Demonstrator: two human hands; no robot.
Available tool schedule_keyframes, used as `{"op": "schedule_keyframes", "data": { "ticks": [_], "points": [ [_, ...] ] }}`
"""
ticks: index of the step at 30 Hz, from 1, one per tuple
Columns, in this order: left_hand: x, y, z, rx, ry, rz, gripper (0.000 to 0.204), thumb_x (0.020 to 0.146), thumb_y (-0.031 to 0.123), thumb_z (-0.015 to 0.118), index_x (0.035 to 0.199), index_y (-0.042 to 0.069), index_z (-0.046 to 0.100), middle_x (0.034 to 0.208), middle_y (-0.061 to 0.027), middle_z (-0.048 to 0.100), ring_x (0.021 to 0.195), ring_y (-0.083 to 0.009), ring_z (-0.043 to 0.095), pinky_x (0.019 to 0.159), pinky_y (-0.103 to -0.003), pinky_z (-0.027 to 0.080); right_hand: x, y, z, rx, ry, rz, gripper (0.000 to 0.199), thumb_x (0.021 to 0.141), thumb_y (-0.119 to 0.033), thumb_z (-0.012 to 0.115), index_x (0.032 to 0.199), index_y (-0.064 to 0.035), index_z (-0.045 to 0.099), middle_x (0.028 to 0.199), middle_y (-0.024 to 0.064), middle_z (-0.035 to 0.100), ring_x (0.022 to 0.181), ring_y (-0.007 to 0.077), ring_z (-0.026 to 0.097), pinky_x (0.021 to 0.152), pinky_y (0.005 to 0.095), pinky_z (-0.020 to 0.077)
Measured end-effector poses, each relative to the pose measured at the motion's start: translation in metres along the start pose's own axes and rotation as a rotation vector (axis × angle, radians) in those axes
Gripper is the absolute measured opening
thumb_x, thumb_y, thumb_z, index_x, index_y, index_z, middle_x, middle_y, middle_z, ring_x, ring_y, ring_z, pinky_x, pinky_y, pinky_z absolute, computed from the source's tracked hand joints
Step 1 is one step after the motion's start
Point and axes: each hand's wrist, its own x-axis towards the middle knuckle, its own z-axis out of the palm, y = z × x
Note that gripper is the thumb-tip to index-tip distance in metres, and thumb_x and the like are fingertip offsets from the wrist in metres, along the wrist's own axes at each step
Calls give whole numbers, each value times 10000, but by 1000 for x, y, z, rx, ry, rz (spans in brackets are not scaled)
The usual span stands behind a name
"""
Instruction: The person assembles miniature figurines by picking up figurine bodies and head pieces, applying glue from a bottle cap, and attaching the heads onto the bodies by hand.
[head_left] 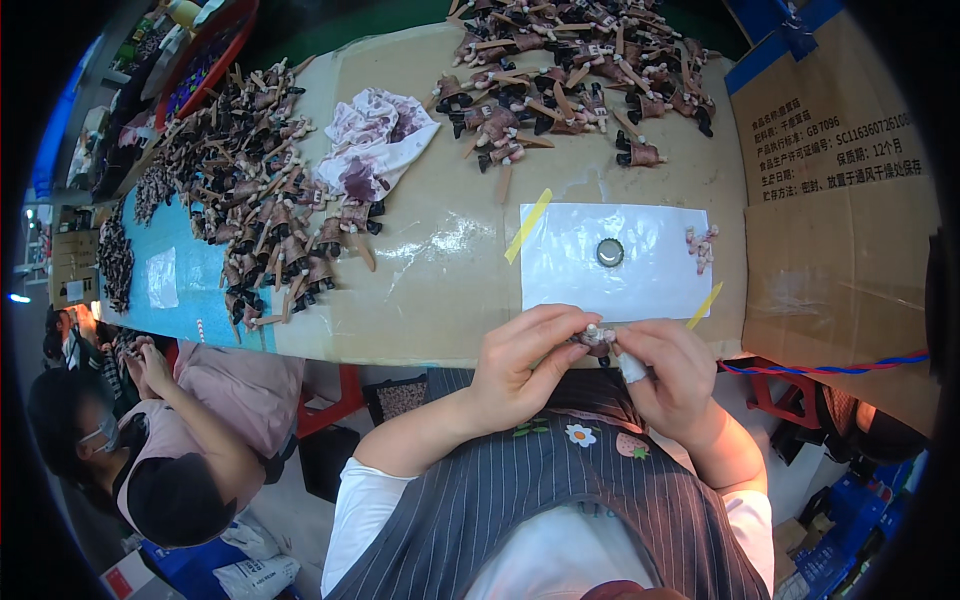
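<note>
My left hand (522,362) pinches a small brown toy figure part (594,340) at the near edge of the cardboard-covered table (440,250). My right hand (668,378) is closed beside it, holding a small white tool or cloth tip (631,367) against the part. Just beyond my hands lies a white sheet (650,265) taped down with yellow strips, with a round metal bottle cap (610,252) on it and a few tiny pinkish pieces (702,246) at its right edge.
Heaps of brown figure parts on sticks lie at the far middle (580,60) and the left (260,190). A stained white rag (372,145) sits between them. A cardboard box (840,200) stands at the right. Another seated person (150,450) works at lower left.
</note>
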Motion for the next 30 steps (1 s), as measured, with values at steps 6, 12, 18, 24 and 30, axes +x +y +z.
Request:
{"op": "schedule_keyframes", "data": {
  "ticks": [6, 12, 18, 24, 30],
  "points": [
    [0, 3, 7, 44, 0, 56, 351, 852, -64, 622, 1200, -24, 611, 1058, -162, 628, 867, -246, 655, 739, -309, 533, -5, -2, -6, -95, 2, -102, 351, 670, 53, 671, 1021, 33, 653, 913, 156, 657, 730, 293, 661, 607, 351, 528],
    [0, 10, 7, 94, -47, 162, 399, 808, -90, 638, 1202, -34, 609, 1049, -175, 620, 884, -288, 637, 760, -336, 522, -2, -1, -24, 149, -139, 4, 336, 685, 39, 672, 1019, 18, 655, 904, 147, 656, 714, 283, 658, 593, 342, 522],
    [-4, 10, 13, 192, -39, 256, 428, 758, -104, 650, 1181, -59, 609, 1033, -181, 616, 879, -305, 629, 758, -351, 515, -14, -4, -22, 51, -129, -96, 450, 599, 63, 656, 1046, 31, 634, 903, 145, 638, 734, 294, 646, 593, 354, 516],
    [-13, 9, 17, 204, -11, 240, 404, 760, -103, 644, 1161, -76, 607, 1035, -189, 616, 868, -310, 632, 745, -346, 518, -16, -4, -19, 67, -161, -148, 553, 526, 61, 649, 1078, 57, 610, 916, 154, 610, 745, 303, 623, 597, 369, 509],
    [-14, 7, 18, 196, -18, 201, 281, 868, -95, 589, 1148, -109, 582, 1046, -225, 632, 859, -302, 653, 745, -326, 536, -15, -5, -17, 77, -154, -124, 540, 540, 61, 650, 1078, 67, 608, 890, 153, 594, 717, 298, 607, 584, 372, 496]
  ]
}}
